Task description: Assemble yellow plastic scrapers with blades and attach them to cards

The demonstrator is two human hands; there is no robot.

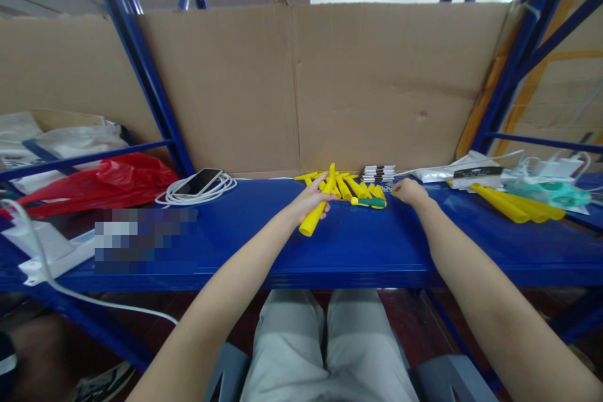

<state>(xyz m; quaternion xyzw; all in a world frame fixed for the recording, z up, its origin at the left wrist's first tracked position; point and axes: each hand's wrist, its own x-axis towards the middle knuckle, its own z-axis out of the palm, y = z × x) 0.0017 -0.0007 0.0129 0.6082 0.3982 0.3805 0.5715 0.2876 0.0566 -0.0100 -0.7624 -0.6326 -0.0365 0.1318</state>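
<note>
My left hand (311,202) is closed round a yellow tapered plastic tube (311,222), its wide end tilted toward me. My right hand (409,191) rests low over the tabletop with its fingers bent together, beside some small silvery pieces (387,188). Whatever sits in those fingertips is too small to make out. Between the hands lies a screwdriver (371,202) with a green and yellow handle. Behind it are several more yellow plastic parts (345,188) in a row. A stack of white and black packets (378,174) stands at the back.
On the blue table (358,245), a phone (200,182) lies on a coiled white cable (221,191) at left, near a red bag (127,179) and a white power strip (61,260). More yellow tubes (511,204) lie at right. Cardboard (226,88) and blue posts (146,69) rise behind.
</note>
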